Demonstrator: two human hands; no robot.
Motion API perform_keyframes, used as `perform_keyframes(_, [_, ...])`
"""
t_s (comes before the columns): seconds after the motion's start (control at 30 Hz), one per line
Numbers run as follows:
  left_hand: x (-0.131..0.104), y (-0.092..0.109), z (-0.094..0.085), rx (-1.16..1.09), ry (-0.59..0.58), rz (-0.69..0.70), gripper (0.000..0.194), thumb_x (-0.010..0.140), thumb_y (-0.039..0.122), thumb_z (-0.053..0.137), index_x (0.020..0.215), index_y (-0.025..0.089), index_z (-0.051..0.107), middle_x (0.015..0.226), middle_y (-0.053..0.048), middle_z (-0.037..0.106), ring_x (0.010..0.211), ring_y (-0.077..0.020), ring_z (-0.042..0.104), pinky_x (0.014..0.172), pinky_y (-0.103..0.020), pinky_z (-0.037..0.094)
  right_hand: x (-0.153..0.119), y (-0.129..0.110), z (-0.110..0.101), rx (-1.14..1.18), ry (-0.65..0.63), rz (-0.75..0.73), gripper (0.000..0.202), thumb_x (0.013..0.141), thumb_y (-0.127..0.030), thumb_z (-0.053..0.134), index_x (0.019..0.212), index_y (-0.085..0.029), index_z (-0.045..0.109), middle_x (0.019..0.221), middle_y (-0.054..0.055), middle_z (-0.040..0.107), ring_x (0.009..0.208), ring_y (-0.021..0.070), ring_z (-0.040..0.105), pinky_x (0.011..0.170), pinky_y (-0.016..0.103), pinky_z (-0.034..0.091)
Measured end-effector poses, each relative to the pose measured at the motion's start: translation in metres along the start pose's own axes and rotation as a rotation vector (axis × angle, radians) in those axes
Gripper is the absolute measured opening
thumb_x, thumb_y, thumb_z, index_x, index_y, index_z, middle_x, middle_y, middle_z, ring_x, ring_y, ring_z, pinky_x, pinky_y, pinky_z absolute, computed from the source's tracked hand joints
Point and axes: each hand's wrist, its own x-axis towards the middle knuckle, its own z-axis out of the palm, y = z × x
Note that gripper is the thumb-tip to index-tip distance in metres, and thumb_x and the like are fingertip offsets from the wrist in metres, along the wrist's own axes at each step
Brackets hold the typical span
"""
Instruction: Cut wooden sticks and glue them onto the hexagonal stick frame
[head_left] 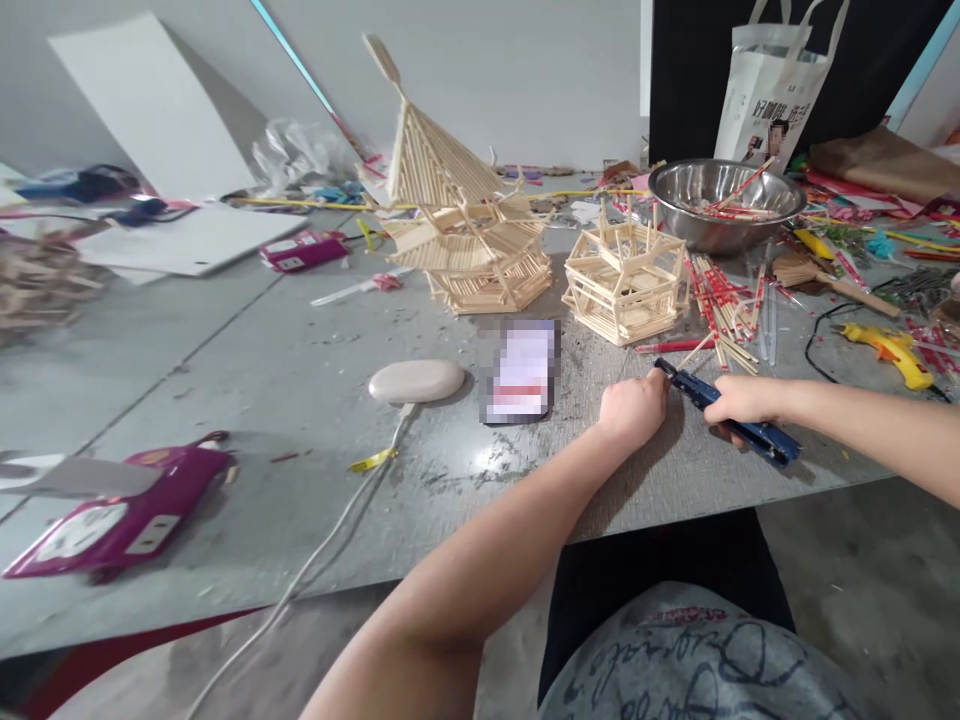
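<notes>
My right hand is closed around the handles of a dark blue hand tool near the table's front edge. The tool's tip points up and left, right beside my left hand. The fingers of my left hand are closed, and what they hold, if anything, is too small to make out. Beyond my hands stands a small frame of wooden sticks. To its left is a taller tiered stick structure with a pointed roof. Loose sticks in red-printed wrappers lie past the tool.
A phone and a white oval device with a cable lie left of my hands. A metal bowl stands at the back right, and a yellow glue gun lies at the right. A purple case is at the left.
</notes>
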Motion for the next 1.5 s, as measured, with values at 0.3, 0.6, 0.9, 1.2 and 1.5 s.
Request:
perform_keyframes(0.3, [0.002, -0.002, 0.005, -0.024, 0.090, -0.021, 0.041, 0.092, 0.041, 0.023, 0.104, 0.020, 0.055, 0.087, -0.012, 0.069, 0.082, -0.0262, 0.067, 0.067, -0.034, 0.047, 0.004, 0.008, 0.006, -0.039, 0.112, -0.033, 0.014, 0.062, -0.013, 0.048, 0.048, -0.015, 0.046, 0.039, 0.002, 0.050, 0.035, 0.0104, 0.048, 0.038, 0.021, 0.040])
perform_keyframes(0.6, [0.001, 0.000, 0.006, 0.041, 0.079, -0.030, 0.038, 0.092, 0.037, 0.024, 0.105, 0.018, 0.055, 0.087, -0.012, 0.069, 0.082, -0.0278, 0.066, 0.068, -0.036, 0.048, 0.006, 0.006, 0.007, -0.233, 0.163, -0.081, 0.016, 0.060, -0.020, 0.047, 0.044, -0.015, 0.049, 0.044, 0.006, 0.056, 0.038, 0.0141, 0.051, 0.037, 0.023, 0.039])
perform_keyframes(0.9, [0.001, -0.002, 0.009, 0.049, 0.210, 0.036, 0.035, 0.092, 0.035, 0.029, 0.097, 0.019, 0.059, 0.096, -0.009, 0.064, 0.091, -0.0239, 0.060, 0.064, -0.031, 0.044, 0.002, 0.002, 0.008, -0.260, 0.185, -0.072, 0.015, 0.061, -0.019, 0.047, 0.047, -0.014, 0.052, 0.051, 0.009, 0.061, 0.044, 0.0164, 0.057, 0.042, 0.024, 0.042])
perform_keyframes(1.2, [0.008, -0.008, 0.020, 0.141, 0.376, 0.148, 0.033, 0.091, 0.031, 0.035, 0.087, 0.016, 0.064, 0.092, -0.010, 0.061, 0.094, -0.0251, 0.052, 0.071, -0.036, 0.040, 0.000, -0.006, 0.011, -0.303, 0.212, -0.039, 0.017, 0.062, -0.016, 0.048, 0.045, -0.014, 0.051, 0.049, 0.007, 0.060, 0.043, 0.0133, 0.055, 0.041, 0.021, 0.040])
perform_keyframes(1.5, [0.009, -0.009, 0.021, 0.141, 0.387, 0.151, 0.034, 0.091, 0.030, 0.035, 0.086, 0.014, 0.065, 0.090, -0.012, 0.063, 0.093, -0.0263, 0.052, 0.072, -0.038, 0.037, 0.000, -0.007, 0.012, -0.214, 0.225, -0.014, 0.014, 0.062, -0.012, 0.050, 0.048, -0.014, 0.050, 0.045, 0.004, 0.053, 0.041, 0.0143, 0.054, 0.042, 0.024, 0.042])
